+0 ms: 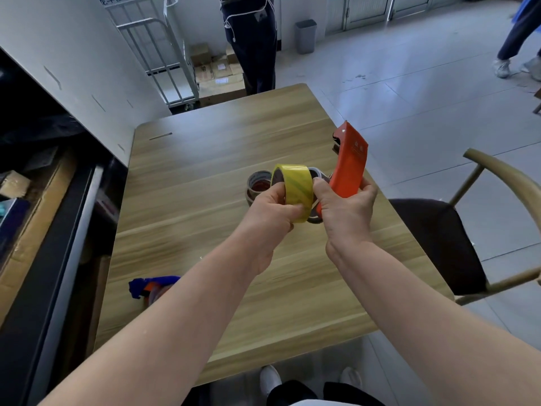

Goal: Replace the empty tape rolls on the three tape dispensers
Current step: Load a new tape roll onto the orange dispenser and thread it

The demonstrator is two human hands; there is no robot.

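Note:
My left hand [270, 213] grips a yellow-green tape roll [292, 189], held upright above the wooden table [205, 200]. My right hand [347, 210] holds an orange tape dispenser [349, 165] right beside the roll; roll and dispenser touch or nearly touch. Behind the yellow roll a stack of tape rolls [257, 184] with red-printed cores lies on the table. A blue and orange tape dispenser [152, 287] lies near the table's left front edge, partly hidden by my left forearm. Another red-orange object [336, 139] peeks out behind the held dispenser.
A wooden chair with a dark seat [439, 238] stands at the table's right. A person [251, 39] stands beyond the far end, next to a metal cart [158, 60] and cardboard boxes [216, 74]. Dark shelving [44, 230] runs along the left.

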